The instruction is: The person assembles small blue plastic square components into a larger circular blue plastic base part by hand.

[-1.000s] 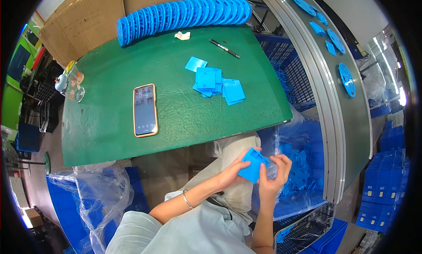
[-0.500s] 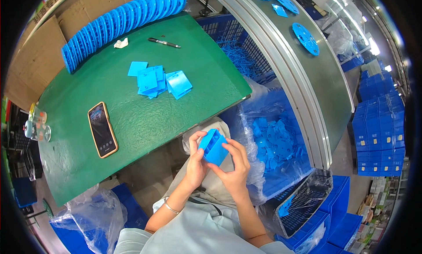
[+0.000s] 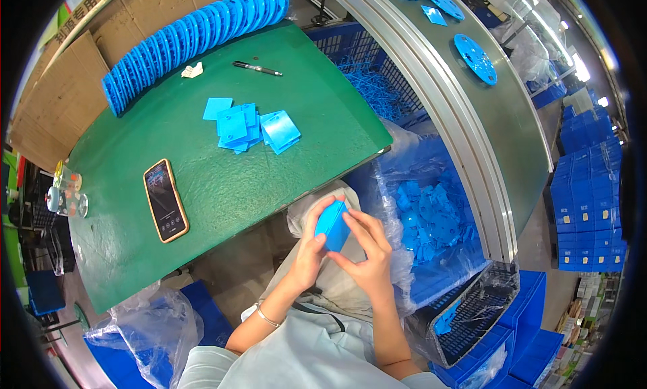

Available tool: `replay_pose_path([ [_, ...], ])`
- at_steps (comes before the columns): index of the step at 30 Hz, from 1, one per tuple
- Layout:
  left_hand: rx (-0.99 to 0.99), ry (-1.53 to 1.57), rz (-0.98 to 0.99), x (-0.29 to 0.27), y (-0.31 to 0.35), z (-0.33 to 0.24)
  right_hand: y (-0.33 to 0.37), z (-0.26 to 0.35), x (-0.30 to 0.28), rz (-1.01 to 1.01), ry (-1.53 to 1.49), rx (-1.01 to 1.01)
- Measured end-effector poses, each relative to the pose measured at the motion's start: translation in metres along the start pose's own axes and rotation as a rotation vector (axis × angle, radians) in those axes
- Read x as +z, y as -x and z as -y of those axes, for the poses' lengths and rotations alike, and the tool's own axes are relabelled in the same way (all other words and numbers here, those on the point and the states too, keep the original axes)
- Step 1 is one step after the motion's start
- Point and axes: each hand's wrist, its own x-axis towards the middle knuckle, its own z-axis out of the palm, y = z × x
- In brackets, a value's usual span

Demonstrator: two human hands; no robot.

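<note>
We're holding a small, boxy blue plastic part point(image 3: 334, 230) just below frame ctr, L hand point(image 3: 310, 253) & R hand point(image 3: 371, 260) both grasping it. Its top's looking closed; can't tell if it's finished. Flat, square blue plastic plates point(image 3: 233, 127) are lying loose, upper ctr-left.

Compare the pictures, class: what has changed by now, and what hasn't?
The hollow opening of the blue box no longer shows; whether turned or covered is unclear. Since the first picture the view swung right, shifting the green table leftward in frame. Nothing was let go: left hand and right hand still hold the box. Phone, pen and blue plates stayed put.
</note>
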Motion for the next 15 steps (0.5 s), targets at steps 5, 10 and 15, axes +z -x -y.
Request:
replay_pose_path([
  [5,0.075,-0.097,0.024,-0.008,0.004,-0.007,-0.007,0.000,0.004,0.053,-0.031,-0.026],
  [10,0.152,-0.465,-0.044,-0.013,0.006,-0.012,-0.010,0.003,0.008,0.102,-0.055,-0.048],
  [15,-0.064,-0.509,-0.083,-0.026,0.019,-0.022,-0.011,0.002,0.012,0.165,-0.082,-0.044],
])
